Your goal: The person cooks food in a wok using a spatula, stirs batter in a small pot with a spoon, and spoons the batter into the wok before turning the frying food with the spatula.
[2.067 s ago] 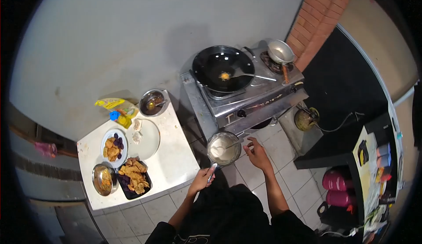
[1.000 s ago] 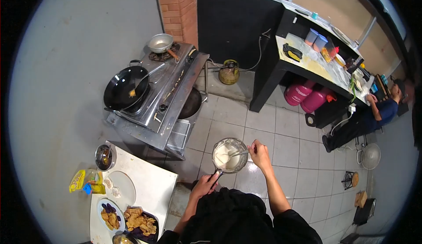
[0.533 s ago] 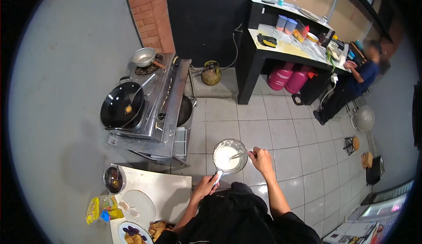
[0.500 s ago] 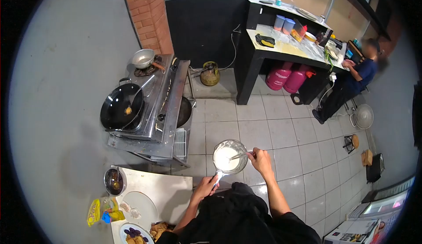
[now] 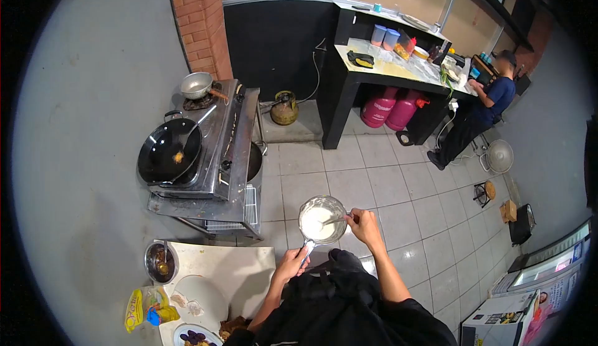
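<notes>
My left hand [image 5: 290, 264] is wrapped round the handle of a saucepan [image 5: 306, 216], held out in front of my body above the tiled floor. White, creamy liquid [image 5: 317, 224] covers the pan's bottom, and smears of it cling to the inner wall. Over the right rim, my right hand [image 5: 364, 226] pinches the handle of a metal utensil [image 5: 334, 220]. Its lower end dips into the liquid, so whether it is a spoon or a fork cannot be made out.
Left, a stove [image 5: 212, 153] carries a black wok [image 5: 169, 151] and a small pot [image 5: 197, 85]. Below it, a white table [image 5: 243, 268] bears a metal bowl [image 5: 161, 263] and plates. Pink gas cylinders [image 5: 379, 108] stand under the counter [image 5: 405, 65], where a person [image 5: 489, 103] works.
The utensil has shifted within the liquid, its lower end now lower in the pan. The whole view has turned slightly, so the background sits further left. Both hands keep their grips.
</notes>
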A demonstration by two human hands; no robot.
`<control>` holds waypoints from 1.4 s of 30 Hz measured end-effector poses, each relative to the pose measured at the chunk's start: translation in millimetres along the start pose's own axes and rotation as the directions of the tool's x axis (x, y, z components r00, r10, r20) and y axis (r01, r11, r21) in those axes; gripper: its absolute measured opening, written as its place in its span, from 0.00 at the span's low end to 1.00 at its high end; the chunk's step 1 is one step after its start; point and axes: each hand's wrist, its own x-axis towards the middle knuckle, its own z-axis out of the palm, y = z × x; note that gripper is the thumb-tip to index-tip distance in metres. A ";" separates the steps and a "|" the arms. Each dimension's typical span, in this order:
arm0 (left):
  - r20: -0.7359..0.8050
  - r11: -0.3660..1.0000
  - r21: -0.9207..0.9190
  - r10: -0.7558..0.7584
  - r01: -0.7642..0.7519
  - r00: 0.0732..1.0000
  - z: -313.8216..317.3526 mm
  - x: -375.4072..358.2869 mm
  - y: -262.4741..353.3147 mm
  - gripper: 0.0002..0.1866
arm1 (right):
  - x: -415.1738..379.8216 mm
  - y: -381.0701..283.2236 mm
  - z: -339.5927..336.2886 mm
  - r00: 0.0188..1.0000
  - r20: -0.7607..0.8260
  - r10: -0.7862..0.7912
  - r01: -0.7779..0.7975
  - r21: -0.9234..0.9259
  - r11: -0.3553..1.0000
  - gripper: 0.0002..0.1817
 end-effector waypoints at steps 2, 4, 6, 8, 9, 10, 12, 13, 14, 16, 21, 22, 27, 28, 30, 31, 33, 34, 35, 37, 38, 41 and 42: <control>0.004 1.000 0.019 0.007 -0.007 1.000 1.1 0.6 4.9 0.25 | -1.0 -1.5 -1.5 1.000 -0.010 0.000 0.000 0.054 0.999 0.12; 0.014 0.999 0.031 0.009 -0.010 1.000 2.8 3.7 7.7 0.25 | -1.6 0.8 -0.1 0.999 -0.049 -0.017 0.023 0.113 0.993 0.13; 0.021 0.999 0.035 0.014 -0.015 1.000 3.2 7.5 11.4 0.25 | -0.4 4.2 -1.1 0.997 -0.075 -0.036 0.046 0.138 0.989 0.14; 0.022 0.999 0.035 0.036 -0.037 0.999 6.2 8.9 17.3 0.25 | 0.6 6.8 -1.5 0.995 -0.090 -0.053 0.065 0.137 0.988 0.15; 0.022 0.998 0.037 0.045 -0.046 0.999 7.1 9.0 20.6 0.25 | 1.0 6.5 -1.5 0.994 -0.097 -0.048 0.064 0.168 0.984 0.15; 0.019 0.998 0.040 0.050 -0.051 0.999 7.5 9.6 23.5 0.25 | 1.0 6.0 -1.8 0.994 -0.103 -0.042 0.062 0.198 0.978 0.15; 0.014 0.998 0.038 0.054 -0.055 0.998 9.3 10.2 25.4 0.25 | 0.3 9.8 0.2 0.994 -0.108 -0.027 0.051 0.224 0.973 0.16; 0.015 0.998 0.034 0.053 -0.053 0.999 9.2 10.1 24.2 0.25 | 0.2 14.6 4.1 0.994 -0.108 -0.017 0.041 0.221 0.974 0.16; 0.016 0.998 0.031 0.056 -0.056 0.998 8.2 11.9 24.4 0.25 | 1.2 17.5 5.9 0.994 -0.111 -0.011 0.035 0.217 0.976 0.16; 0.016 0.998 0.029 0.059 -0.060 0.998 7.9 13.3 24.2 0.25 | -0.5 13.2 5.7 0.995 -0.075 0.072 -0.053 0.235 0.971 0.15; 0.006 0.997 0.021 0.072 -0.072 0.997 9.1 11.7 28.2 0.25 | 2.2 20.2 13.4 0.987 -0.057 0.149 -0.118 0.373 0.920 0.15; 0.003 0.997 0.020 0.072 -0.072 0.997 9.0 10.9 29.3 0.25 | 2.5 22.5 14.3 0.986 -0.046 0.158 -0.125 0.414 0.902 0.15; -0.004 0.997 -0.004 0.080 -0.080 0.997 8.7 9.0 37.5 0.25 | 3.1 15.7 12.6 0.985 -0.063 0.163 -0.106 0.524 0.845 0.16; -0.004 0.996 -0.012 0.084 -0.084 0.996 9.4 8.0 40.0 0.25 | 2.9 13.1 11.0 0.982 -0.074 0.176 -0.107 0.554 0.825 0.16; -0.006 0.995 -0.029 0.091 -0.092 0.996 11.5 5.5 47.8 0.25 | 3.0 7.3 5.8 0.976 -0.091 0.198 -0.104 0.607 0.788 0.17; -0.011 0.994 -0.027 0.101 -0.101 0.995 12.6 4.4 51.5 0.25 | 3.7 3.7 2.4 0.973 -0.099 0.207 -0.100 0.630 0.770 0.17; -0.021 0.992 -0.024 0.121 -0.121 0.992 15.6 2.9 57.9 0.24 | 4.6 -2.1 -6.0 0.971 -0.106 0.213 -0.094 0.650 0.754 0.17; -0.015 0.990 -0.019 0.137 -0.138 0.990 16.1 3.4 59.5 0.24 | 5.9 -4.5 -9.3 0.971 -0.110 0.214 -0.087 0.667 0.740 0.16; -0.010 0.988 -0.014 0.154 -0.154 0.988 16.4 3.9 61.0 0.24 | 7.4 -6.8 -12.3 0.970 -0.114 0.216 -0.081 0.684 0.725 0.16; 0.003 0.983 -0.011 0.183 -0.183 0.983 17.0 3.3 65.5 0.24 | 9.6 -10.8 -17.9 0.969 -0.117 0.216 -0.071 0.707 0.703 0.16; 0.011 0.981 -0.013 0.196 -0.196 0.981 17.5 1.7 69.3 0.24 | 10.6 -12.6 -20.9 0.970 -0.116 0.215 -0.069 0.714 0.697 0.15; 0.027 0.974 -0.017 0.228 -0.228 0.973 19.0 -0.8 75.7 0.23 | 13.3 -18.9 -28.8 0.973 -0.111 0.204 -0.054 0.747 0.662 0.15; 0.032 0.972 -0.018 0.236 -0.235 0.971 19.4 -1.5 76.9 0.23 | 13.5 -20.6 -30.8 0.974 -0.107 0.202 -0.051 0.761 0.647 0.14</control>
